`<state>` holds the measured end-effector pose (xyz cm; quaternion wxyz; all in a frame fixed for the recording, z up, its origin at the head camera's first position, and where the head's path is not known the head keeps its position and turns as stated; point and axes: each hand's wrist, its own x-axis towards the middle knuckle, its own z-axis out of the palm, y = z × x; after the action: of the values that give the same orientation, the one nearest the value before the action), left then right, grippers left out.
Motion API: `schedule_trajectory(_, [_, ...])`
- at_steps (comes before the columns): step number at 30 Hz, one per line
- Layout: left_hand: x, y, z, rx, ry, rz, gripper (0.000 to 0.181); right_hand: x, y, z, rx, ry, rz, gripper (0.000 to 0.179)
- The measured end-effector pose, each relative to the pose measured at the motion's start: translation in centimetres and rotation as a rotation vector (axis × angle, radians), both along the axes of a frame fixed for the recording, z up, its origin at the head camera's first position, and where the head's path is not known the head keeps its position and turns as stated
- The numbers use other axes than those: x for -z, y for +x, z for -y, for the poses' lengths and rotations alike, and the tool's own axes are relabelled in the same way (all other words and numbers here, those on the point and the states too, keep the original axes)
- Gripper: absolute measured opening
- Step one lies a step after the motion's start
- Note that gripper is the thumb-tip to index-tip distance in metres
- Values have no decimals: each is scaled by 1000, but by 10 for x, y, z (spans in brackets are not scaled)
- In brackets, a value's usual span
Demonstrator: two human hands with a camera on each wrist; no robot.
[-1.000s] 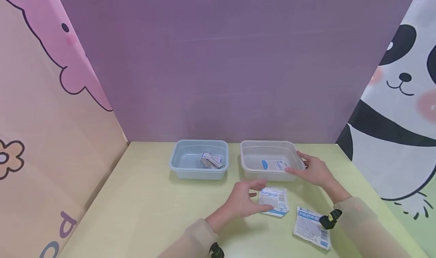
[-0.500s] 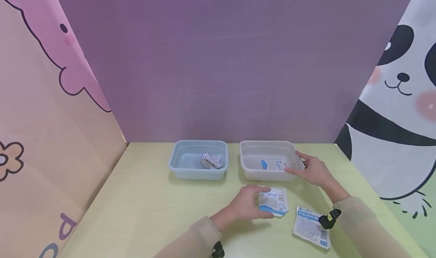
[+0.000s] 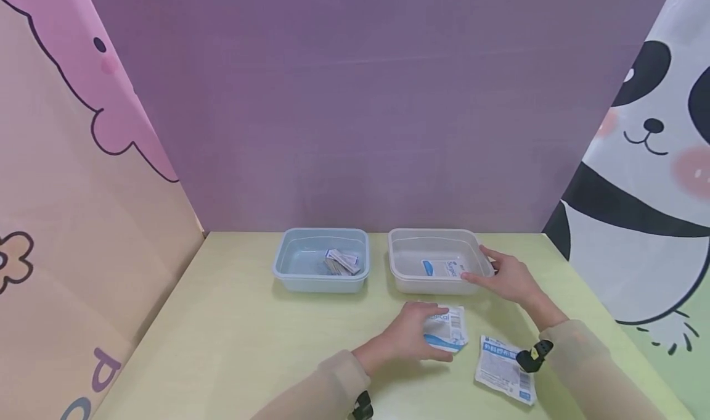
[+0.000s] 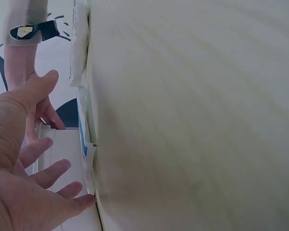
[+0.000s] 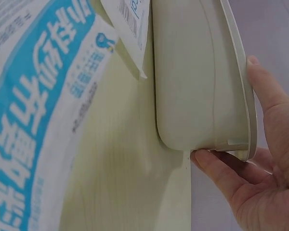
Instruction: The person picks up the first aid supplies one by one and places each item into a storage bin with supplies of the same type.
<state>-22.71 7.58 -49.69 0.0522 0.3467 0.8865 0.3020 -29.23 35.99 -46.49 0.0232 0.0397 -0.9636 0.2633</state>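
OK, L hand (image 3: pixel 403 338) is wide, thumb & fingers apart around the near pkt (image 3: pixel 445 331); can't tell if they touch it. R hand (image 3: pixel 511 279) pinches the white box (image 3: pixel 424 286) by its rim, 3–4 o'clock end. Near pkt is on the table (image 3: pixel 222 327), L hand at its 9, white box at its 12. My guess: v. light, soft pouch w/ stiffer sealed edges, bit slick; creases rather than breaks. Best hold approx. 6 & 12 edges, thumb opp. fingers. White box prob. light, semi-stiff plastic; rim's the grip.

Labels: near pkt shows "ical", rest under fingers. Boxed pkt (image 3: pixel 440 268) reads "Surgic", end hidden. Loose pkt (image 3: pixel 501 370) at near pkt's 4: 外科纱布敷, white on blue, + small brand line by blue mascot, can't read for sure. Blue box (image 3: pixel 318 285) at 10 has thin strips (image 3: pixel 342 263), print too small. Panda print (image 3: pixel 638 272) at 2.
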Motion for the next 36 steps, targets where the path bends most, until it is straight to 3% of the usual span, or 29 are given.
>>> schedule_trajectory(15, [1, -3, -7, 4, -108, -61, 85, -1, 3, 1, 3, -18, -4, 113])
schedule_trajectory(19, [4, -5, -10, -10, -146, -48, 86, 1, 3, 1, 3, -15, -10, 113])
schedule_trajectory(25, [6, -6, -11, 7, -211, -73, 79, 0, 4, 2, 1, -8, 5, 114])
schedule_trajectory(30, [5, -5, -11, -19, -244, -61, 71, -1, 2, 2, 3, -7, 8, 112])
schedule_trajectory(36, [6, -5, -10, -64, -229, -60, 79, -3, 2, 4, 4, -2, 2, 109])
